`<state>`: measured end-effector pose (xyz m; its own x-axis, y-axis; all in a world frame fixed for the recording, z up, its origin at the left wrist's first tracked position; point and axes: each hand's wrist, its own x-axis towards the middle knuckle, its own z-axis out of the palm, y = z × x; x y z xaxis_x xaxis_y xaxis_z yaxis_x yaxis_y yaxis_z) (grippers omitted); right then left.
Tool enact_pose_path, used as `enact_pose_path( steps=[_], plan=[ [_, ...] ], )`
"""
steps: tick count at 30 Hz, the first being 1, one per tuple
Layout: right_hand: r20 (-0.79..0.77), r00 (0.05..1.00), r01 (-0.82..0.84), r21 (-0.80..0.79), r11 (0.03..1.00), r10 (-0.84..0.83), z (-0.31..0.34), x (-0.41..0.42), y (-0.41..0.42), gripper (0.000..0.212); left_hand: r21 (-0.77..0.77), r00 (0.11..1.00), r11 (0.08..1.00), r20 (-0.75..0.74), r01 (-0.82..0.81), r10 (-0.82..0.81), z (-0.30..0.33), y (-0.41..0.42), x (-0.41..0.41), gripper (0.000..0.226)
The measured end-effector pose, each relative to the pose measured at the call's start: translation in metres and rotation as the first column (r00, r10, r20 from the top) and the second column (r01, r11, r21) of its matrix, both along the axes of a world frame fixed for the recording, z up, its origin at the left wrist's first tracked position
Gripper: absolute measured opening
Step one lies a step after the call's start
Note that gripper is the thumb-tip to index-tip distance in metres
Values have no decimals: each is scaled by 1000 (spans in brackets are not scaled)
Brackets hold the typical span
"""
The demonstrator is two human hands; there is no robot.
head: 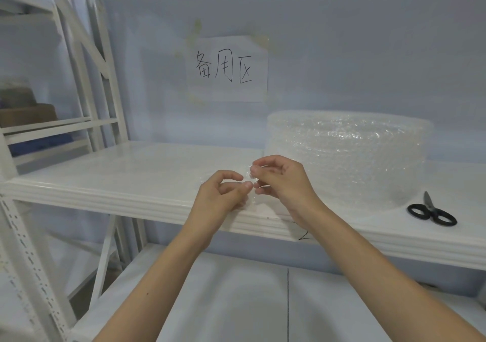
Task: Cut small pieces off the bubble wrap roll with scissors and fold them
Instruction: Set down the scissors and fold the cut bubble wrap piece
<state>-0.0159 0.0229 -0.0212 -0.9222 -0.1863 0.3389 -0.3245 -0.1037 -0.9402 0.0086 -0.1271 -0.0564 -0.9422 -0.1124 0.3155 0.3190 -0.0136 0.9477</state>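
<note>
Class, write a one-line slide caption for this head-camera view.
Both hands pinch a small bubble wrap piece beside the roll; scissors lie unused.

shelf (pixel 131 173): white-painted metal, smooth, faint sheen | bubble wrap roll (pixel 347 157): clear plastic, bumpy, glinting | scissors (pixel 431 211): matt black plastic handles, dull grey metal blades | wall sign (pixel 227 69): white matt paper, inked
</note>
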Motion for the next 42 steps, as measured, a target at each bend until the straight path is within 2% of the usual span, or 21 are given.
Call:
enact_pose_path(
  steps=[6, 10, 25, 30, 37, 42],
  plan=[
    [-17, 999, 45, 21, 999, -44, -1, 0, 3, 13, 3, 999, 1000, -43, 11, -11, -2, 0, 1, 24],
    [-17, 998, 66, 27, 997, -66, -1, -1, 5, 17, -20, 999, 1000, -42, -6, 5, -4, 2, 1, 15],
    [-45, 998, 53, 38, 998, -51, -1, 0, 9, 16, -93, 998, 995, 51, 45, -40, -1, 2, -4, 25],
    [-46, 997, 62, 47, 997, -60, -1, 0, 12, 17, -124, 998, 990, 37, 64, -60, 1, 4, -1, 13],
    [-15, 997, 71, 59, 996, -70, -3, 0, 20, 23, -135, 998, 989, 28, 67, -63, 1, 5, 1, 18],
    [-3, 997, 74, 62, 995, -74, -3, -2, 24, 21, -170, 998, 984, 30, 57, -52, 5, 8, 2, 12]
  ],
)
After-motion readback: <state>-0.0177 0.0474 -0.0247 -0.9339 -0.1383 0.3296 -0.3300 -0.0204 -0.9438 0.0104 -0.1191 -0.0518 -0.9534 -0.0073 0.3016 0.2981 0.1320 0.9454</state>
